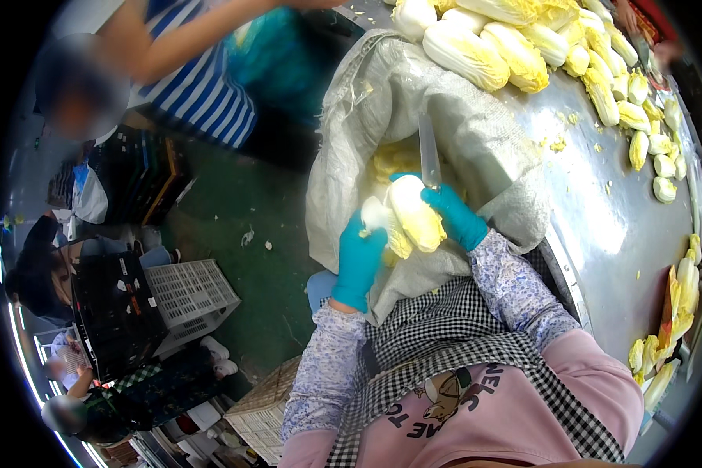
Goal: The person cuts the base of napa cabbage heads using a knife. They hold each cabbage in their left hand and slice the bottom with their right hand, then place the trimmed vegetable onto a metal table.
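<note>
In front of me a napa cabbage (415,210), white at the base and yellow toward the leaves, is held over the mouth of a white woven sack (515,179). My right hand (456,218), in a teal glove, grips the cabbage's right side together with a knife (428,152), whose blade points up and away. My left hand (359,261), gloved alike, is closed on a pale cabbage leaf (374,214) at the cabbage's left side; whether the leaf is still attached I cannot tell. Yellowish leaves (394,161) lie inside the sack.
A metal table (585,203) to the right bears a pile of napa cabbages (515,47) and more along its far edge. Leafy scraps (647,351) lie near its right side. A co-worker's arm (195,47) reaches in at upper left. Crates (187,292) and other people are at left.
</note>
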### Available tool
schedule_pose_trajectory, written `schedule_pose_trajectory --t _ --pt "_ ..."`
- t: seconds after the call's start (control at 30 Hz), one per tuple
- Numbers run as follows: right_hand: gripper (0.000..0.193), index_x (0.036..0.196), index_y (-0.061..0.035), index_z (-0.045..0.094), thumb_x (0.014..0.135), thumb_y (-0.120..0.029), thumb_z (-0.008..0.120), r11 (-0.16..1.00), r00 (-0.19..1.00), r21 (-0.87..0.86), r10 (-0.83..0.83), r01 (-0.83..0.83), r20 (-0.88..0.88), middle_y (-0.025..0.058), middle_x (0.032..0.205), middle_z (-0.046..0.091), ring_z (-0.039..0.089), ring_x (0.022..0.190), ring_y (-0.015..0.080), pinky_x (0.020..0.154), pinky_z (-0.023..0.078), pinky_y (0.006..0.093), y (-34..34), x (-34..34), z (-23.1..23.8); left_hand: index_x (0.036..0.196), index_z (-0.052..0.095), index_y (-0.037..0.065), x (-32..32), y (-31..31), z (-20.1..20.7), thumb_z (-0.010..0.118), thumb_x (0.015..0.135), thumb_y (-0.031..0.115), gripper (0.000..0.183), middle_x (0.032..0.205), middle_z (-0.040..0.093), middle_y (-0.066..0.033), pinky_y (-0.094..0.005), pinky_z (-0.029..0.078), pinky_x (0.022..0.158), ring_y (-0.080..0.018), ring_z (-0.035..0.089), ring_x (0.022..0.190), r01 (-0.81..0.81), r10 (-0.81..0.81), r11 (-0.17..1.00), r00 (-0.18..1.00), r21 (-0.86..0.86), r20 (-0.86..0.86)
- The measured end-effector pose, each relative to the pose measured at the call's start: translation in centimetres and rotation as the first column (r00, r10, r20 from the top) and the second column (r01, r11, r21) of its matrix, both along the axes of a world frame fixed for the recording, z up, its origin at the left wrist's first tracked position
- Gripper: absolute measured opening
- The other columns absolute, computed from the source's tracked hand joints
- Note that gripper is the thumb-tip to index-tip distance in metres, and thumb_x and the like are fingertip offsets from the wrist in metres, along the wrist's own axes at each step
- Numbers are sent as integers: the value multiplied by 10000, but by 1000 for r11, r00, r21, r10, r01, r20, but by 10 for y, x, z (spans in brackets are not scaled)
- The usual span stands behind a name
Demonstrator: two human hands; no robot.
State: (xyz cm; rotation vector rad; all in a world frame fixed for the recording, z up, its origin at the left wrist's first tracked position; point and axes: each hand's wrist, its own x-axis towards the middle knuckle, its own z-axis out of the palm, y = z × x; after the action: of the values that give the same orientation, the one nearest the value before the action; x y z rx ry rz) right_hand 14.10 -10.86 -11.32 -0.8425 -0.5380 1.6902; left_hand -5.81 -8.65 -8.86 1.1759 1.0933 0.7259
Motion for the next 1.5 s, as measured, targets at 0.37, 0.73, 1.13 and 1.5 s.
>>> schedule_pose_trajectory --t 0.37,0.73,1.13,1.5 --pt "488 1236 18 502 894 -319 588 989 910 -119 32 -89 -413 116 1149 609 625 978 173 876 506 300 -9 -15 -3 1134 552 -1 -36 28 -43 484 850 94 308 932 576 -86 -269 495 700 -177 582 803 -16 212 886 902 -464 375" --pt "442 1214 -4 550 902 -314 596 998 931 -25 55 -50 361 99 1074 647 617 912 146 770 508 271 2 -22 2 1352 393 44 14 -10 -10 522 941 351 529 1296 488 -120 -376 395 1027 -241 478 1189 152 233 853 746 -500 624" --pt "528 1228 -74 521 777 -236 743 980 657 137 -7 -147 754 105 1170 579 546 1048 172 900 448 312 -12 -34 9 1376 331 39 13 -6 5 477 963 370 549 1311 445 -139 -370 420 1004 -253 468 1198 -12 375 865 679 -501 631" --pt "250 963 -66 536 787 -156 688 979 577 196 -192 57 793 98 843 591 586 774 156 693 477 310 -13 -35 -6 1357 382 50 21 -1 -9 581 923 263 522 1262 497 -112 -365 428 988 -239 492 1161 -88 488 820 623 -565 611"
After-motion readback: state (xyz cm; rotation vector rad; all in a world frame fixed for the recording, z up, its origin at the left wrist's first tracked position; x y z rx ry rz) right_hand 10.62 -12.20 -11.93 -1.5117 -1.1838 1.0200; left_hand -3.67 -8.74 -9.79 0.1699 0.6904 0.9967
